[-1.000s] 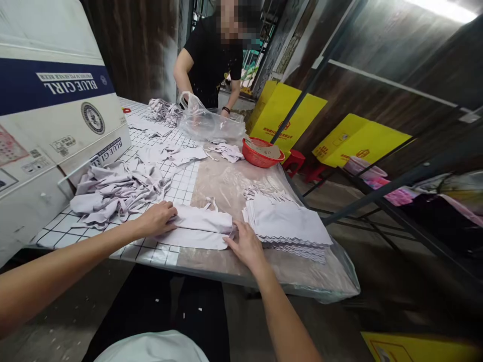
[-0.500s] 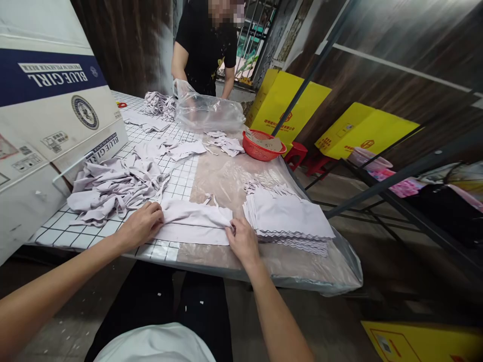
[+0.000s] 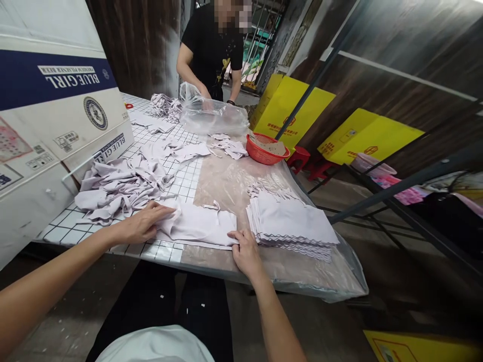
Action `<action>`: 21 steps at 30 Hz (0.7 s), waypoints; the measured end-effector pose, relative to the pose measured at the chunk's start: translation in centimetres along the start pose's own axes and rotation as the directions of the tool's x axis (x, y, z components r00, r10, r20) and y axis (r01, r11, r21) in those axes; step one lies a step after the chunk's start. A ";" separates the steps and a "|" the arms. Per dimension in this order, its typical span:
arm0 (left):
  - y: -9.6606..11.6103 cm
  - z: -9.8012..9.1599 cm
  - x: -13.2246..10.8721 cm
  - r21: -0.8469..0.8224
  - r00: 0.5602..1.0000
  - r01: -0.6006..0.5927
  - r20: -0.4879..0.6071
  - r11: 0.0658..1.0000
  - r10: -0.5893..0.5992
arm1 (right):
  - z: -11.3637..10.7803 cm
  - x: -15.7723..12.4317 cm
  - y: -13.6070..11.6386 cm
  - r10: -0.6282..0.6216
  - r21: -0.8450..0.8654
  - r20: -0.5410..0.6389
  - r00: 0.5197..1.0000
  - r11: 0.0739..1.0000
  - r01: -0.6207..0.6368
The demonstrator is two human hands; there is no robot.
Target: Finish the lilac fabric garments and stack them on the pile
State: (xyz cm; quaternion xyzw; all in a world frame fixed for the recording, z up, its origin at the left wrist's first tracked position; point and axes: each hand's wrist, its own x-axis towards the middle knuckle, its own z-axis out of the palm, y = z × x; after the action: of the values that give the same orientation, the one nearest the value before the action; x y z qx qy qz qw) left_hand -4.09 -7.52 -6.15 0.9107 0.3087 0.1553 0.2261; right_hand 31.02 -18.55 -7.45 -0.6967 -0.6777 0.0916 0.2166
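A pale lilac fabric piece (image 3: 204, 226) lies flattened near the table's front edge, with a small strip sticking up at its far side. My left hand (image 3: 145, 222) touches its left end, fingers stretched out over the cloth. At the right end, my right hand (image 3: 244, 247) rests with fingers apart on the corner. Just right of that hand is a neat stack of similar pieces (image 3: 294, 216) with wavy edges. A crumpled heap of the same fabric (image 3: 116, 186) lies beyond my left hand.
A large white and blue carton (image 3: 56, 125) stands at the left. Farther back are a red basket (image 3: 266, 153), loose fabric pieces and a clear plastic bag (image 3: 215, 116) handled by a person in black. A metal pole slants at the right.
Both hands have loosened from the cloth and their fingers have spread. The fabric between them lies flatter. Across the table, the person's arms have shifted at the plastic bag.
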 end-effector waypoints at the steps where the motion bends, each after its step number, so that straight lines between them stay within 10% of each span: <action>1: 0.2 -0.4 0.1 -0.078 0.998 0.035 0.047 0.996 -0.031 | -0.3 0.0 -0.2 0.018 -0.006 0.035 0.999 1.000 -0.018; 7: 1.9 -0.4 1.3 -0.384 0.985 0.173 0.076 0.907 -0.155 | -1.2 1.9 -3.4 0.138 -0.050 0.105 0.985 0.990 -0.133; 13: 3.2 1.6 3.0 -0.196 0.956 0.242 -0.120 0.950 -0.268 | 1.0 5.9 -6.4 0.244 -0.115 0.088 0.966 0.965 -0.234; 17: 3.9 1.5 3.2 -0.304 0.942 0.296 -0.066 0.906 -0.330 | 0.5 6.0 -5.2 0.077 0.211 -0.007 0.997 0.975 -0.074; 21: 4.3 0.6 1.2 -0.459 0.953 0.178 -0.140 0.870 -0.269 | -2.3 3.1 -3.0 -0.225 0.596 -0.011 0.974 0.781 0.187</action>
State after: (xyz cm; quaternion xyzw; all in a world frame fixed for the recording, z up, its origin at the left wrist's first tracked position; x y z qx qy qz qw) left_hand -0.77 -10.01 -4.34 0.7733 0.3900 0.2843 0.4111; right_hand 29.47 -15.92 -3.60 -0.5125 -0.6933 0.2955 0.4115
